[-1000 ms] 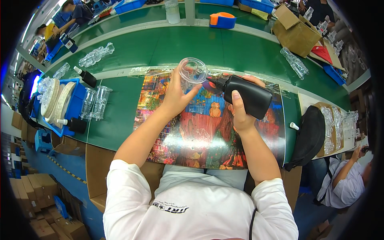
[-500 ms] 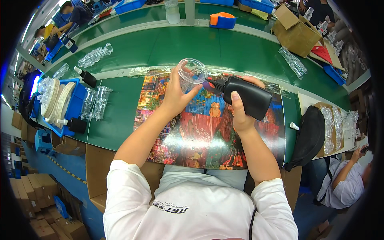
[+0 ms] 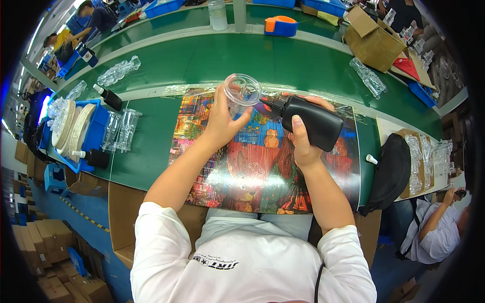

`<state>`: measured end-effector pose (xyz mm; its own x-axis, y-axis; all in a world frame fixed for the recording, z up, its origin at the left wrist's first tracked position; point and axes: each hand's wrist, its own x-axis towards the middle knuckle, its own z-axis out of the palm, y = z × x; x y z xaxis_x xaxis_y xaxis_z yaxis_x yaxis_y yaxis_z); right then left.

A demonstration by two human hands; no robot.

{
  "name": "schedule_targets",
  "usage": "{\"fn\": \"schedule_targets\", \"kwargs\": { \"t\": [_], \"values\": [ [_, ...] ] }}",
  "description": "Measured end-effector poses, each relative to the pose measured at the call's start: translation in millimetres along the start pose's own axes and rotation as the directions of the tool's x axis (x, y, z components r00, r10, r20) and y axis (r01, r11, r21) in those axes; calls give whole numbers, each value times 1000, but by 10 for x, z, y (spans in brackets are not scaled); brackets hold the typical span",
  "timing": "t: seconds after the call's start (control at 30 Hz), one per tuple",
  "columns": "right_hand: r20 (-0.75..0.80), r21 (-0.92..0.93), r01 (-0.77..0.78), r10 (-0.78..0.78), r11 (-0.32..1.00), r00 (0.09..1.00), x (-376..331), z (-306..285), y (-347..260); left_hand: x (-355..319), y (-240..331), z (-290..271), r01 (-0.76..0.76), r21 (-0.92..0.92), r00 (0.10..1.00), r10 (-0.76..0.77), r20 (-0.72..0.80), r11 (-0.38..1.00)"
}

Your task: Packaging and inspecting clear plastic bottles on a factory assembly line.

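My left hand [image 3: 222, 121] holds a small clear plastic cup [image 3: 241, 93] tilted on its side, its round mouth facing up toward me. My right hand [image 3: 303, 144] grips a black squeeze bottle [image 3: 316, 122] laid nearly level, its red-tipped nozzle [image 3: 263, 105] touching the cup's side. Both hands hover above a colourful printed mat [image 3: 262, 161] on the green table [image 3: 283, 60].
Left of the mat stand clear cups [image 3: 121, 130], a blue bin with white discs [image 3: 76, 129] and two more black bottles [image 3: 108, 97]. A black bag [image 3: 391, 171], a small white cap [image 3: 371, 159], a cardboard box [image 3: 374, 38], bagged clear parts [image 3: 368, 77] and a tape dispenser [image 3: 280, 25] lie around. Other people work nearby.
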<state>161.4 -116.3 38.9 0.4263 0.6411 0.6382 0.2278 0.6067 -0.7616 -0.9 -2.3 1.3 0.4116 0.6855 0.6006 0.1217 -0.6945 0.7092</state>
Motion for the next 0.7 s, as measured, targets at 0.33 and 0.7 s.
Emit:
{"fn": "schedule_targets", "kwargs": {
  "t": [0.33,0.7],
  "values": [
    [-5,-40,47,-47,998,999,5,14,6,0,5,0,44,-16,999,-44,12,999],
    [1,-55,38,-38,998,999,0,10,4,6,-46,3,20,46,1000,-20,-8,999]
  ]
}}
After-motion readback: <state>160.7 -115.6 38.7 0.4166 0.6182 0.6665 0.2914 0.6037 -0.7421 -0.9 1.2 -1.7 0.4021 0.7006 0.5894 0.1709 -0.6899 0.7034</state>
